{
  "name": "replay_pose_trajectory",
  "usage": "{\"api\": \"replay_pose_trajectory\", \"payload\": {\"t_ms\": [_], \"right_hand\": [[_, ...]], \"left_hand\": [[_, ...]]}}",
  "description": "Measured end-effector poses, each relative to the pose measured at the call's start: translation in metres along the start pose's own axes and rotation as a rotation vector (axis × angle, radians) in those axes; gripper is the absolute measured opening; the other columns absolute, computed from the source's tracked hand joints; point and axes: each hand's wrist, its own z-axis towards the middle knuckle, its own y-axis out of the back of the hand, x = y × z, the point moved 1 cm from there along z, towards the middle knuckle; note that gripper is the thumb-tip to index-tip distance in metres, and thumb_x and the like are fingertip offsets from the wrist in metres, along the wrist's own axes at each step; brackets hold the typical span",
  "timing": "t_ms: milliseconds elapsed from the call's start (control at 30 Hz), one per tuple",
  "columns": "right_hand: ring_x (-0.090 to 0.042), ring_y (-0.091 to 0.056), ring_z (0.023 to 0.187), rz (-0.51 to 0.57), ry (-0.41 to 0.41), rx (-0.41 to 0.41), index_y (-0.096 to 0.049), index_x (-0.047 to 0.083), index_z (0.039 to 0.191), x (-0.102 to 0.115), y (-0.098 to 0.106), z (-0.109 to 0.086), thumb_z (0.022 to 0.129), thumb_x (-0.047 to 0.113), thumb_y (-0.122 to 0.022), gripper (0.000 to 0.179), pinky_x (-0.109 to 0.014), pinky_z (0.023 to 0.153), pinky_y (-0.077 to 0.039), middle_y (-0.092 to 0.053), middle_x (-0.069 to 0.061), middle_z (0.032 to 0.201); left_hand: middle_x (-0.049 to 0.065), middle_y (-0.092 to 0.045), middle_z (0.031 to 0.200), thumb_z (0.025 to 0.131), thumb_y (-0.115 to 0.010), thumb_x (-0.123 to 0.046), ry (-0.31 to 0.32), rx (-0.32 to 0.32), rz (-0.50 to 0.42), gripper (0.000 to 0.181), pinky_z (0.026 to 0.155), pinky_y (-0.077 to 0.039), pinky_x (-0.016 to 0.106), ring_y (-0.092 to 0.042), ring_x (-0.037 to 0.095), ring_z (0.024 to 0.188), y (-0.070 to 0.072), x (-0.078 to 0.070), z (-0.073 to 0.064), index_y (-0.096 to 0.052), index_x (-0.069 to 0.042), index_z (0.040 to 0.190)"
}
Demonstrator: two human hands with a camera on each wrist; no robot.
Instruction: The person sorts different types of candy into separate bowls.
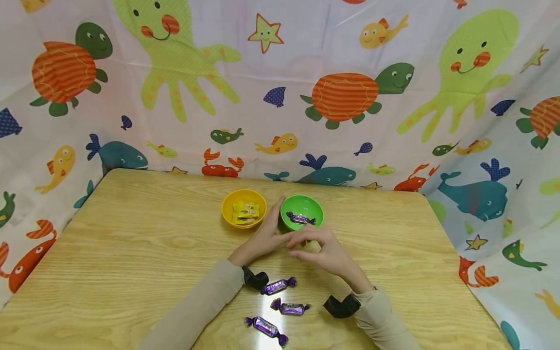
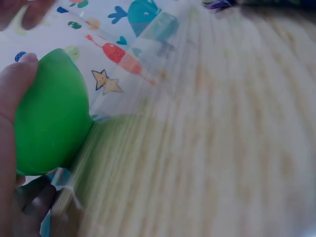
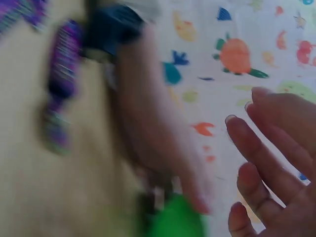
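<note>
My left hand (image 1: 268, 232) holds the green bowl (image 1: 316, 206) from its left and near side; in the left wrist view its thumb (image 2: 19, 81) lies against the wall. A purple-wrapped candy (image 1: 300, 219) lies inside that bowl. My right hand (image 1: 323, 249) hovers at the bowl's near side, fingers loosely bent, with nothing between them in the right wrist view. Closer to me on the table are a purple candy (image 1: 276, 287) by the left wrist, another candy (image 1: 292, 308) and a third candy (image 1: 267, 327).
A yellow bowl (image 1: 226, 217) with yellow-wrapped sweets (image 1: 245, 212) stands left of the green one. The wooden table (image 1: 144, 253) backs onto a sea-animal curtain (image 1: 245, 97). Black wrist mounts (image 1: 342, 306) sit on both arms.
</note>
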Motion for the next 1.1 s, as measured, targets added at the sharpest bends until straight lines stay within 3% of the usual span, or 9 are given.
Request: {"api": "replay_pose_trajectory", "payload": {"t_ms": [133,267,467,733,867,1100], "right_hand": [[-0.029,-0.061,0.093,0.099,-0.092,0.108,-0.071,-0.001,0.100,0.004,-0.012,-0.010,0.082,-0.006,-0.076,0.019,-0.036,0.082,-0.050,-0.070,-0.015,0.097],[-0.024,-0.061,0.106,0.214,-0.134,0.193,-0.069,-0.004,0.104,-0.005,-0.022,-0.017,0.083,-0.006,-0.075,0.022,-0.032,0.100,-0.046,-0.068,-0.020,0.105],[-0.028,-0.059,0.111,0.277,-0.129,0.248,-0.068,-0.003,0.109,-0.028,-0.032,-0.025,0.083,-0.007,-0.074,0.027,-0.032,0.104,-0.043,-0.066,-0.021,0.113],[-0.021,-0.058,0.113,0.091,-0.002,0.273,-0.072,0.011,0.111,-0.048,-0.042,-0.034,0.084,0.012,-0.081,0.029,-0.034,0.103,-0.044,-0.068,-0.005,0.115],[-0.014,-0.057,0.112,0.044,0.006,0.276,-0.074,0.017,0.107,-0.048,-0.044,-0.035,0.086,0.019,-0.079,0.022,-0.034,0.102,-0.042,-0.068,0.003,0.113],[-0.018,-0.059,0.104,-0.010,0.038,0.264,-0.075,0.014,0.100,-0.041,-0.045,-0.032,0.083,0.010,-0.080,0.018,-0.035,0.098,-0.043,-0.069,-0.001,0.104]], "left_hand": [[0.008,-0.007,0.166,0.086,-0.076,-0.045,0.050,-0.009,-0.005,0.111,0.120,-0.014,0.049,-0.011,0.023,0.150,-0.002,-0.002,0.003,-0.002,-0.009,0.160],[0.006,-0.008,0.166,0.079,-0.079,-0.056,0.084,-0.012,0.004,0.122,0.120,-0.015,0.048,-0.012,0.022,0.150,-0.003,-0.004,0.006,0.000,-0.012,0.160],[0.005,-0.013,0.165,0.075,-0.081,-0.057,0.087,-0.021,-0.006,0.123,0.119,-0.018,0.049,-0.017,0.023,0.149,-0.004,-0.003,0.011,-0.003,-0.015,0.160],[0.002,-0.011,0.166,0.082,-0.079,-0.049,0.076,-0.002,-0.017,0.112,0.119,-0.017,0.050,-0.016,0.024,0.149,-0.004,-0.002,0.012,-0.009,-0.013,0.160],[0.002,-0.011,0.166,0.083,-0.078,-0.048,0.072,-0.003,-0.019,0.110,0.119,-0.018,0.050,-0.017,0.024,0.149,-0.004,-0.001,0.010,-0.008,-0.013,0.160],[0.000,-0.011,0.165,0.082,-0.076,-0.055,0.081,-0.007,-0.019,0.111,0.119,-0.018,0.050,-0.016,0.021,0.149,-0.002,0.000,0.008,-0.007,-0.019,0.161]]}}
